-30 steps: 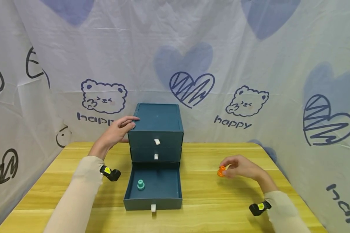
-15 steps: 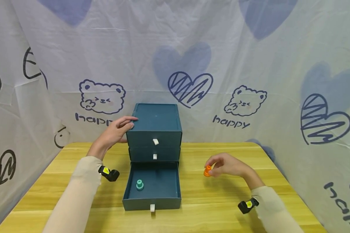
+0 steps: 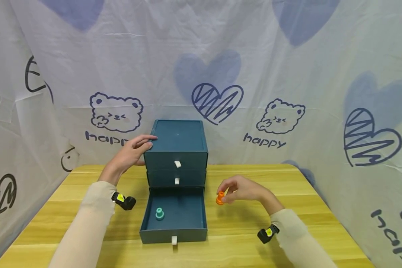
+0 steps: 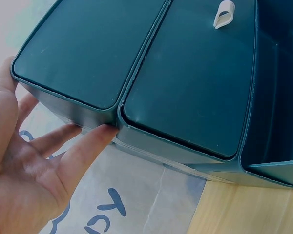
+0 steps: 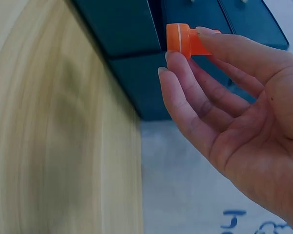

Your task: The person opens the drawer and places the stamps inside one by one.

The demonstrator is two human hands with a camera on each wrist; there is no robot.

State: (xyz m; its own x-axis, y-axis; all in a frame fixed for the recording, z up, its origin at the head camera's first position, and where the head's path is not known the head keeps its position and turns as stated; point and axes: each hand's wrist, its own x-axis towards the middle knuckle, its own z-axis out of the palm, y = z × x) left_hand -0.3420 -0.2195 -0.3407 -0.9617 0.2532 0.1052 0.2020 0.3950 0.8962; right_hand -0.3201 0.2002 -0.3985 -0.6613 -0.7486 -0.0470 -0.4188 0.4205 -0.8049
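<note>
A dark teal three-tier drawer cabinet stands on the table, its bottom drawer pulled out. Inside that drawer, toward the left, a small mint-green stepped piece stands on its wide base. My left hand rests against the cabinet's upper left side; the left wrist view shows its spread fingers touching the side wall. Right of the drawer, my right hand pinches an orange stepped plastic piece between thumb and fingertips, above the table. In the right wrist view, the piece's wide end points away from the palm.
The two upper drawers are closed, each with a white pull tab on its front. A wooden table lies beneath. Printed white cloth hangs behind and along both sides.
My right hand has travelled left with the orange piece, from the right part of the table to near the open drawer. My left hand stays on the cabinet.
</note>
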